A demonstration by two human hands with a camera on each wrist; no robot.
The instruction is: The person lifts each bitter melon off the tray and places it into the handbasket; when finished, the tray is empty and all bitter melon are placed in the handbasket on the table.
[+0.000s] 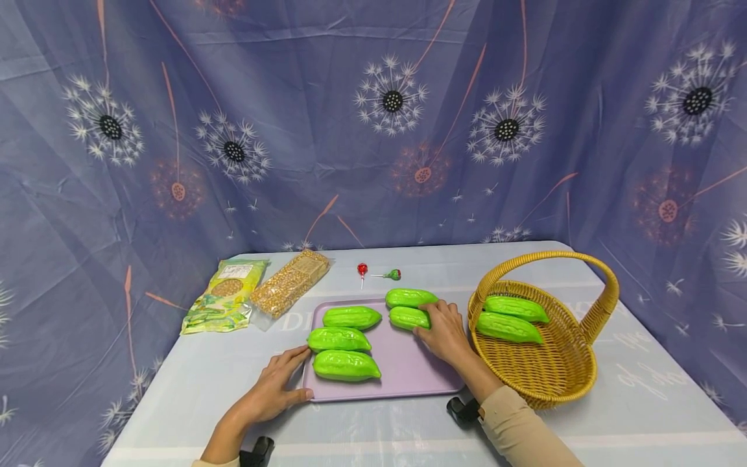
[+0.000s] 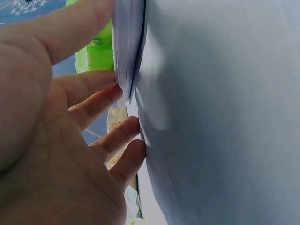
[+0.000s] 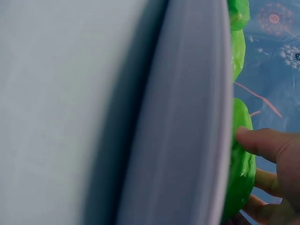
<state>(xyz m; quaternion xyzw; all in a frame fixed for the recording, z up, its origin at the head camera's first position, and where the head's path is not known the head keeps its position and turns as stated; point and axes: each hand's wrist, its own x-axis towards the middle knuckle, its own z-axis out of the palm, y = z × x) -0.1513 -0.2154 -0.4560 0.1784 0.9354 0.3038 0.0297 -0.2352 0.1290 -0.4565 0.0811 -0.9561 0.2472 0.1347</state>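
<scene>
A lilac tray (image 1: pixel 403 383) holds several bright green bitter melons. Three are stacked in a column on its left, the nearest melon (image 1: pixel 345 366) at the front. Two more lie at the back right, with a far melon (image 1: pixel 410 298) behind a nearer melon (image 1: pixel 408 318). My right hand (image 1: pixel 448 332) grips the nearer one by its right end; in the right wrist view the thumb presses that melon (image 3: pixel 241 164) with fingers on its other side. My left hand (image 1: pixel 273 384) rests at the tray's left edge, fingers loosely extended, fingertips and thumb right at the rim (image 2: pixel 123 51).
A wicker basket (image 1: pixel 548 370) with a tall handle stands right of the tray, two bitter melons (image 1: pixel 509 327) inside. Back left lie a yellow-green packet (image 1: pixel 227 288) and a bag of grains (image 1: pixel 292 282). Behind the tray are a red lollipop (image 1: pixel 362 268) and a green lollipop (image 1: pixel 395 274).
</scene>
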